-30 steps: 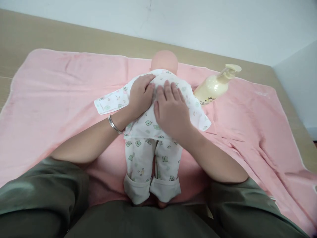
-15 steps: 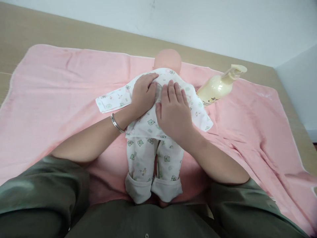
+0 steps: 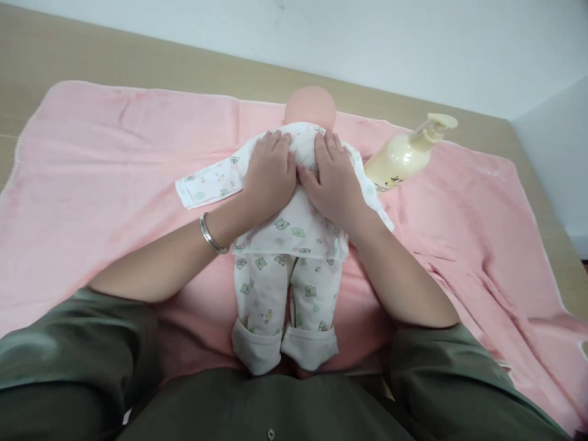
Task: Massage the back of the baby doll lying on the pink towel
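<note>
A baby doll (image 3: 310, 105) lies face down, its bald head at the far end. It wears a white printed top (image 3: 285, 236) and matching trousers (image 3: 264, 291) with turned-up cuffs. My left hand (image 3: 271, 174) lies flat on the left of the doll's upper back, a silver bangle (image 3: 212, 234) on that wrist. On the right of the upper back rests my right hand (image 3: 334, 180), palm down with fingers stretched toward the shoulder. The two thumbs point inward and come close together. Neither hand grips anything.
A pink blanket (image 3: 114, 165) is spread under the doll on a wood-coloured table (image 3: 138, 58). Beside the doll's right shoulder a cream pump bottle (image 3: 404, 153) lies tilted on the blanket. A pale wall (image 3: 367, 43) stands behind the table.
My right hand has moved from the middle of the doll's back outward to the right and up toward the shoulder. My left hand has stayed nearly in place on the back.
</note>
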`<state>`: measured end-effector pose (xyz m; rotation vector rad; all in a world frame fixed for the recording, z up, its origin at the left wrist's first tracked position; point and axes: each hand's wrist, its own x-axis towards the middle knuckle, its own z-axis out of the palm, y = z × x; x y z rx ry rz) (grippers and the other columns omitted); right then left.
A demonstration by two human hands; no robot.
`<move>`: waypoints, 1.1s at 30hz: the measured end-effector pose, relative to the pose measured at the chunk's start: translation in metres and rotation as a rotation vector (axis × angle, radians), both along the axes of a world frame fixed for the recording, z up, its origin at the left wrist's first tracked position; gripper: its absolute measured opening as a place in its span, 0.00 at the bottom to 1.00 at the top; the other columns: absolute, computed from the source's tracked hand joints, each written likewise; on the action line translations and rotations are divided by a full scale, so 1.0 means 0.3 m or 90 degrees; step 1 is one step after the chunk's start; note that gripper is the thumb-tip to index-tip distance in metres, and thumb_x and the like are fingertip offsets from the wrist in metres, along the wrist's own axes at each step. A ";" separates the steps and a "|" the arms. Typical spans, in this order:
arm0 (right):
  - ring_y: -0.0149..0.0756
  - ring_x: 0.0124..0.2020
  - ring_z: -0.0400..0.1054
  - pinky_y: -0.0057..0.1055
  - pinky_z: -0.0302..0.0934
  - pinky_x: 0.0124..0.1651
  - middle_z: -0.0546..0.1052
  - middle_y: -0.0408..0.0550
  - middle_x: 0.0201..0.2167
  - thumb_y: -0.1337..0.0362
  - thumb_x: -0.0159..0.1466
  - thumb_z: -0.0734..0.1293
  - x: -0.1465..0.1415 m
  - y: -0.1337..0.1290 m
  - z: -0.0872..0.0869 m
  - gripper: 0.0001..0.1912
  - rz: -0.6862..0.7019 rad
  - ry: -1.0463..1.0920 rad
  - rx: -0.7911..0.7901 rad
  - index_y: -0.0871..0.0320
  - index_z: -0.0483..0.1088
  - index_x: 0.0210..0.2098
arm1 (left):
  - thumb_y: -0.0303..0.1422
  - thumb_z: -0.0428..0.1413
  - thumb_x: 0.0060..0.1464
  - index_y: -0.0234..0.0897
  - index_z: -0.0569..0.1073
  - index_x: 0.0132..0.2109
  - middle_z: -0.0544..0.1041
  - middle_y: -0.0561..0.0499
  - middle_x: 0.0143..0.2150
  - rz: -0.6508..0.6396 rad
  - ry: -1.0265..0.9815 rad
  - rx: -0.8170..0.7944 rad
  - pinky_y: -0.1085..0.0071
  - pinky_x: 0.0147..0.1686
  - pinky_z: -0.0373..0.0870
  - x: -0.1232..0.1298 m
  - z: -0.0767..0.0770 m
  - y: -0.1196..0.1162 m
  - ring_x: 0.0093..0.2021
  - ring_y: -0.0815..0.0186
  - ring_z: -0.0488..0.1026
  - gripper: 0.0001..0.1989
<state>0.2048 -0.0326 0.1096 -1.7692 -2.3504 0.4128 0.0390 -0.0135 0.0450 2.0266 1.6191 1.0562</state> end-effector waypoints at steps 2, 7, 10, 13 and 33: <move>0.52 0.85 0.34 0.53 0.32 0.86 0.43 0.62 0.83 0.53 0.78 0.57 0.024 0.012 0.009 0.42 0.034 -0.002 -0.009 0.72 0.43 0.81 | 0.41 0.46 0.74 0.32 0.69 0.70 0.68 0.35 0.76 0.007 0.026 -0.010 0.47 0.83 0.48 0.017 0.019 -0.019 0.80 0.46 0.58 0.26; 0.49 0.85 0.39 0.51 0.38 0.86 0.47 0.57 0.83 0.52 0.78 0.57 0.068 0.045 0.001 0.40 0.096 0.029 -0.003 0.67 0.48 0.81 | 0.40 0.46 0.73 0.30 0.67 0.72 0.66 0.35 0.77 0.036 0.031 -0.035 0.44 0.84 0.44 0.048 0.041 -0.036 0.81 0.45 0.56 0.28; 0.56 0.83 0.45 0.59 0.42 0.85 0.53 0.64 0.81 0.56 0.78 0.55 0.026 -0.010 -0.013 0.37 0.038 0.016 0.067 0.73 0.51 0.79 | 0.41 0.49 0.71 0.30 0.70 0.70 0.68 0.35 0.75 0.026 0.025 -0.024 0.44 0.83 0.49 0.033 0.030 -0.011 0.79 0.44 0.60 0.28; 0.62 0.81 0.52 0.62 0.49 0.82 0.59 0.72 0.77 0.59 0.78 0.53 -0.030 -0.102 -0.008 0.35 0.005 -0.023 0.112 0.79 0.55 0.77 | 0.40 0.51 0.69 0.34 0.74 0.66 0.74 0.37 0.71 0.007 0.004 -0.011 0.48 0.79 0.58 0.001 0.015 0.026 0.75 0.45 0.67 0.25; 0.62 0.78 0.58 0.60 0.53 0.81 0.66 0.71 0.74 0.61 0.79 0.54 -0.007 -0.094 0.015 0.32 -0.005 -0.024 0.110 0.79 0.61 0.73 | 0.40 0.55 0.67 0.40 0.77 0.62 0.79 0.41 0.67 -0.018 -0.045 0.034 0.50 0.76 0.65 -0.022 0.013 0.034 0.70 0.47 0.73 0.20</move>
